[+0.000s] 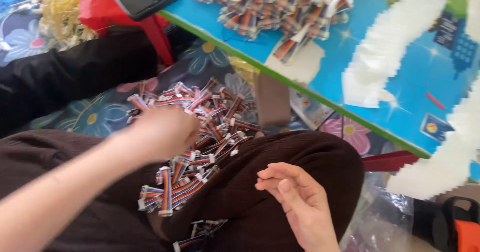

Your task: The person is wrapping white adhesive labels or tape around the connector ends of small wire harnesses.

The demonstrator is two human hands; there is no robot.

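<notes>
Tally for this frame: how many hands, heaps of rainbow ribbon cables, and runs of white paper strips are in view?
Hands: 2, left hand and right hand
Rainbow ribbon cable heaps: 2, lap heap and table heap
White paper strip runs: 2, upper run and lower run
Total: 6

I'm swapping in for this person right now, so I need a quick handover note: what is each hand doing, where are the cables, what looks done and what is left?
Left hand: reaching into the loose pile of rainbow ribbon cables in the lap; whether its fingers are closed on one cannot be told.
Right hand: empty, open, palm up, resting over the right knee.
On the blue table: a heap of bundled ribbon cables tied with white strips, and rows of white paper strips.
Done: some cables are bundled on the table.
Left: the lap pile is loose and unbundled.
</notes>
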